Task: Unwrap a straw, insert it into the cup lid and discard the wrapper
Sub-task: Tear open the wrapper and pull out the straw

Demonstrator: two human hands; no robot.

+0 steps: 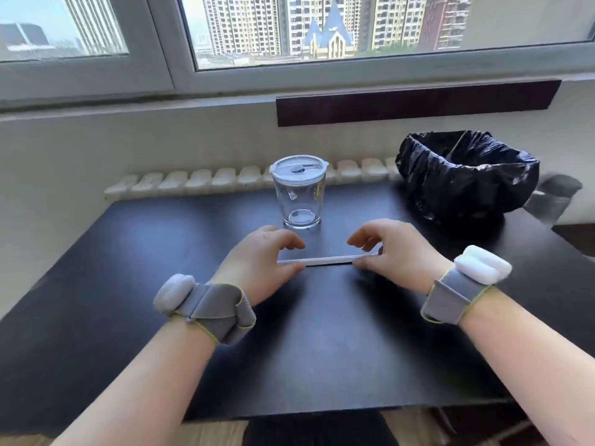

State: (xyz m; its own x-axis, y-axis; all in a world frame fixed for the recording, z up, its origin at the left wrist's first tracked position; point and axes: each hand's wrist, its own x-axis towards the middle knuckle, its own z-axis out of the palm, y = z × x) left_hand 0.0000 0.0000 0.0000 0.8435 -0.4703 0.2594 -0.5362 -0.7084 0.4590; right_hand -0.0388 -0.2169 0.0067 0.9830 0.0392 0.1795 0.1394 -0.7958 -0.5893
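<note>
A white wrapped straw [325, 261] lies crosswise just above the dark table, in front of the cup. My left hand [260, 262] pinches its left end between thumb and fingers. My right hand [389, 249] pinches its right end, its other fingers curled over the straw. Behind the straw stands a clear glass cup [298, 201] with a transparent lid [297, 170] that has a small dark plug near its middle. The cup looks empty. Both wrists wear grey bands with white pods.
A bin lined with a black bag [467, 175] stands at the back right of the dark table [161, 252]. A white radiator [199, 183] runs along the wall behind the table, under a window. The table's front edge is close to my body.
</note>
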